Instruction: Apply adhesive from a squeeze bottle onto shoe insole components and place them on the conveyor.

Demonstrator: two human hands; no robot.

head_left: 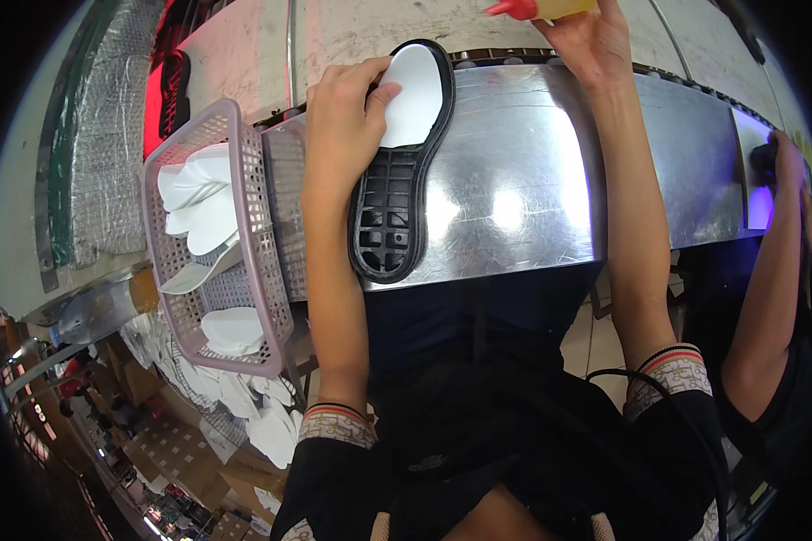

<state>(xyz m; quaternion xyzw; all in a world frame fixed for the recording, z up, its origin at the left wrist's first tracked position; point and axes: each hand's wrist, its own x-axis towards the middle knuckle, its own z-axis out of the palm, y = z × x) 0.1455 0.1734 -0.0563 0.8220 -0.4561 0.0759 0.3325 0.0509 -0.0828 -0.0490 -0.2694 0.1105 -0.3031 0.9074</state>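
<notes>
Insole pressed into black sole on steel bench.
Left hand [343,113] flat on white insole [413,90] inside black sole [397,194]; right hand [586,36] grips red-capped bottle [537,8]. Pink basket [266,298], left, holds 4-odd white insoles.

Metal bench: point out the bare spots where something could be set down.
The metal bench is bare between the black shoe sole and the right forearm, and right of that arm. Crowded at left: the left hand presses a white insole, beside the basket.
</notes>
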